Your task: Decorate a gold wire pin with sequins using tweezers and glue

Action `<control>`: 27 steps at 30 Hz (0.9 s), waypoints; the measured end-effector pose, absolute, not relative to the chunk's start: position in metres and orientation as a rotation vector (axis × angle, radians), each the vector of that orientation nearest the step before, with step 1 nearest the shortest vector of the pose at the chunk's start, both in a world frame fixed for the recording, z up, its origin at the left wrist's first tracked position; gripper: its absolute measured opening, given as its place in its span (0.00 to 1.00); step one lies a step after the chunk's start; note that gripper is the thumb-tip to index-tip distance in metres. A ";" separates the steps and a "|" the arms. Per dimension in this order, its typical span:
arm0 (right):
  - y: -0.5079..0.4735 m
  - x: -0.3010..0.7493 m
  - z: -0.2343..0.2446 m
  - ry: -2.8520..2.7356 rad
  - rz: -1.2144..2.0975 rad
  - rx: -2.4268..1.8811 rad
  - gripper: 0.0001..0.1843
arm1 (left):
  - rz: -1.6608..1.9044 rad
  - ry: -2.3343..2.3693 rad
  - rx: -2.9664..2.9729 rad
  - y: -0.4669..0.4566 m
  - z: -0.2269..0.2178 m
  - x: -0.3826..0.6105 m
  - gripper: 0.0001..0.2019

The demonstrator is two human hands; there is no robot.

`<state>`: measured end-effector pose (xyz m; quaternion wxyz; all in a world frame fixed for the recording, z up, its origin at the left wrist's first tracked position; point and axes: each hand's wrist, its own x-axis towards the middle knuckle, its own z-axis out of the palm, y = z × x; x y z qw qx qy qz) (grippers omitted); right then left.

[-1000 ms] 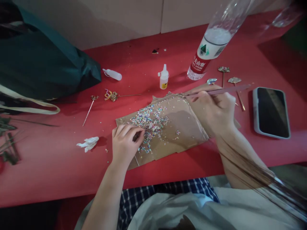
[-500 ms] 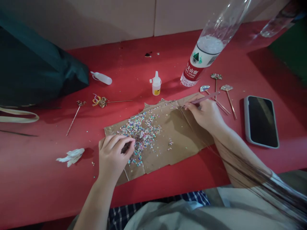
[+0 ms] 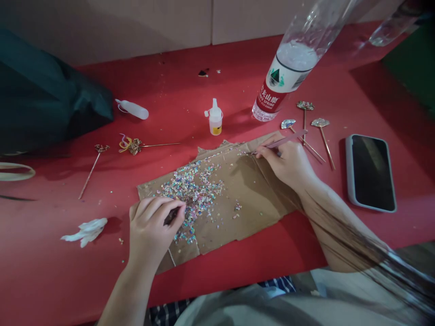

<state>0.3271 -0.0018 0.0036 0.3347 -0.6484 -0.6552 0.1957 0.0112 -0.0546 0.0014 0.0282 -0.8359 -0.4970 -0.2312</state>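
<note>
fingers (image 3: pixel 158 209) of the left hand (image 3: pixel 147 231) curl tightly together, pinching a small dark object (image 3: pixel 171 218) too hidden to identify, above a loose heap of multicoloured glitter flakes (image 3: pixel 192 192) at the left of a torn brown cardboard sheet (image 3: pixel 234 226). the right hand (image 3: pixel 285 165) pinches a slim mauve stick (image 3: pixel 282 142), its tip at the sheet's upper edge. three glitter-topped gold picks (image 3: pixel 305 105) appear finished beyond the sheet's upper right corner on the red tabletop (image 3: pixel 50 235), while most flakes lie unused on the cardboard.
</note>
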 end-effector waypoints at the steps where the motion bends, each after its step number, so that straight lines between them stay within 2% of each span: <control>1: -0.002 0.327 0.003 -1.709 0.517 -1.686 0.08 | -0.714 -1.531 -2.582 -0.055 0.001 0.011 0.03; 10: -0.002 0.331 0.002 -1.675 0.543 -1.627 0.09 | -0.701 -1.561 -2.586 -0.056 0.001 0.010 0.03; 16: -0.014 0.318 0.018 -1.693 0.530 -1.606 0.10 | -0.732 -1.546 -2.580 -0.057 0.009 0.016 0.04; 27: -0.044 0.266 0.010 -2.020 0.729 -1.141 0.07 | -0.698 -1.576 -2.740 -0.064 0.007 0.030 0.03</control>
